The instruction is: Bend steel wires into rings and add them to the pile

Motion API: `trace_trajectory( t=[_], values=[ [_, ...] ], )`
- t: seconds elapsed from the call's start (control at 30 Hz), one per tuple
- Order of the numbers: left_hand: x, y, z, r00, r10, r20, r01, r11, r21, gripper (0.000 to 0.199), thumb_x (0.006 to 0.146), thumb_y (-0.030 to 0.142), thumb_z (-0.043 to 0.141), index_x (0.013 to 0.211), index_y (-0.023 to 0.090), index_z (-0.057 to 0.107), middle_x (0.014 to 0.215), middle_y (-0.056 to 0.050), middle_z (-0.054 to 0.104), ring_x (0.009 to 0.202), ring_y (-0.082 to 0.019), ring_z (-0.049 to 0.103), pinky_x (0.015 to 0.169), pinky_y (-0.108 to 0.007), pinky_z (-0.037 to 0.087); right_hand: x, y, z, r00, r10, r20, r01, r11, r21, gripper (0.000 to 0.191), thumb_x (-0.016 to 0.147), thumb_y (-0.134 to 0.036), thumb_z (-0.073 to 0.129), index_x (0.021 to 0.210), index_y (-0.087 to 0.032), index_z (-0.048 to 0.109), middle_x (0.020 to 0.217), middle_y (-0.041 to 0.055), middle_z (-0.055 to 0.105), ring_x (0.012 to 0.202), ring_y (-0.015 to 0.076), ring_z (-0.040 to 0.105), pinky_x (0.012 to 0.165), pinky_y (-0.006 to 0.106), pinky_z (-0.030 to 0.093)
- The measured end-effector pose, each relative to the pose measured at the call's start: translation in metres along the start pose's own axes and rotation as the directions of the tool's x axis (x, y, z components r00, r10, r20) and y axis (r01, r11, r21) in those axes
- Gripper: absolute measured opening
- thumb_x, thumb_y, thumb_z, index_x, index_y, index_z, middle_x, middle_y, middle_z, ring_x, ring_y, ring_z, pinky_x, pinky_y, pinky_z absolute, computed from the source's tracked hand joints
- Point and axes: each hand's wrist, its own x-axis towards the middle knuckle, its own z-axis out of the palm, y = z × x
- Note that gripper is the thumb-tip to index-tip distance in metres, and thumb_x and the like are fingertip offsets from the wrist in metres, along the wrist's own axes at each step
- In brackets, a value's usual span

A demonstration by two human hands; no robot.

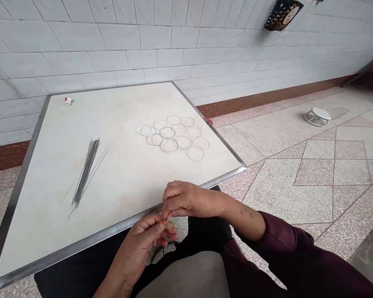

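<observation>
Just past the table's near edge, over my lap, both hands meet with fingertips pinched together. My left hand (147, 236) is closed on a thin wire, mostly hidden by the fingers; a tan band or wrap (169, 225) shows at one of its fingers. From above, my right hand (188, 200) pinches at the same spot, its fingertips touching the left thumb. A faint curve of wire shows below the right hand. On the table lie several thin wire rings (195, 153), some overlapping, and to the left a bundle of straight grey wires (86, 171), a few strayed loose.
The white table (121, 186) has a metal edge strip. A small red and white object (69, 101) sits at its far left corner. A white-topped stool (318, 116) stands on the tiled floor to the right. A dark patterned bag (282, 15) hangs on the wall.
</observation>
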Motion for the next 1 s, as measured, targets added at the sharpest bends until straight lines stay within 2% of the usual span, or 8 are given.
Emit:
trace_trajectory(
  t=[0.23,0.4,0.53,0.67,0.83,1.0],
  values=[
    [0.001,-0.004,0.0,0.998,-0.051,0.044,0.054,0.997,-0.057,0.026,0.083,0.041,0.069,0.093,0.018,0.076,0.088,-0.012,0.073,0.077,-0.025,0.069,0.066,-0.031,0.048,0.001,0.006,-0.001,0.996,-0.025,0.084,0.022,0.999,0.04,0.011,0.097,-0.026,0.057,0.098,-0.019,0.066,0.089,0.003,0.064,0.084,0.0145,0.055,0.085,0.028,0.048],
    [0.003,-0.004,0.0,0.992,-0.079,0.094,0.095,0.981,-0.169,0.026,0.081,0.038,0.071,0.096,0.017,0.076,0.085,-0.011,0.072,0.077,-0.025,0.069,0.063,-0.031,0.049,-0.001,0.009,0.001,0.997,-0.048,0.054,0.045,0.998,0.054,0.016,0.099,-0.03,0.054,0.097,-0.019,0.065,0.088,0.003,0.064,0.084,0.0147,0.055,0.085,0.029,0.047],
    [0.003,-0.004,0.001,0.99,-0.101,0.101,0.118,0.978,-0.172,0.024,0.079,0.036,0.074,0.094,0.017,0.076,0.084,-0.011,0.071,0.076,-0.024,0.069,0.06,-0.029,0.048,-0.001,0.007,-0.001,0.997,-0.044,0.059,0.04,0.997,0.062,0.02,0.1,-0.032,0.051,0.096,-0.019,0.066,0.087,0.0035,0.064,0.083,0.0149,0.054,0.084,0.029,0.048],
    [0.004,-0.006,0.001,0.99,-0.116,0.075,0.127,0.978,-0.166,0.021,0.077,0.035,0.076,0.088,0.017,0.075,0.076,-0.009,0.071,0.067,-0.022,0.068,0.055,-0.027,0.045,0.002,0.006,-0.004,0.995,-0.037,0.095,0.028,0.996,0.089,0.027,0.101,-0.036,0.047,0.095,-0.019,0.067,0.087,0.0046,0.064,0.083,0.0149,0.055,0.082,0.027,0.049],
    [0.005,-0.011,0.003,0.989,-0.144,-0.022,0.135,0.961,-0.24,0.018,0.072,0.033,0.079,0.078,0.016,0.074,0.059,-0.005,0.066,0.05,-0.015,0.061,0.048,-0.024,0.041,0.003,0.01,-0.003,0.994,-0.027,0.105,0.011,0.989,0.149,0.029,0.1,-0.04,0.048,0.099,-0.02,0.069,0.09,0.0052,0.065,0.086,0.0144,0.056,0.079,0.026,0.051],
    [0.007,-0.016,0.003,0.988,-0.129,-0.084,0.099,0.95,-0.297,0.015,0.072,0.03,0.079,0.079,0.018,0.074,0.058,-0.001,0.064,0.05,-0.013,0.058,0.049,-0.023,0.043,0.003,0.016,-0.001,0.995,-0.01,0.103,-0.015,0.97,0.242,0.028,0.099,-0.04,0.051,0.103,-0.02,0.07,0.093,0.0057,0.066,0.091,0.0141,0.059,0.081,0.026,0.052]
  ],
)
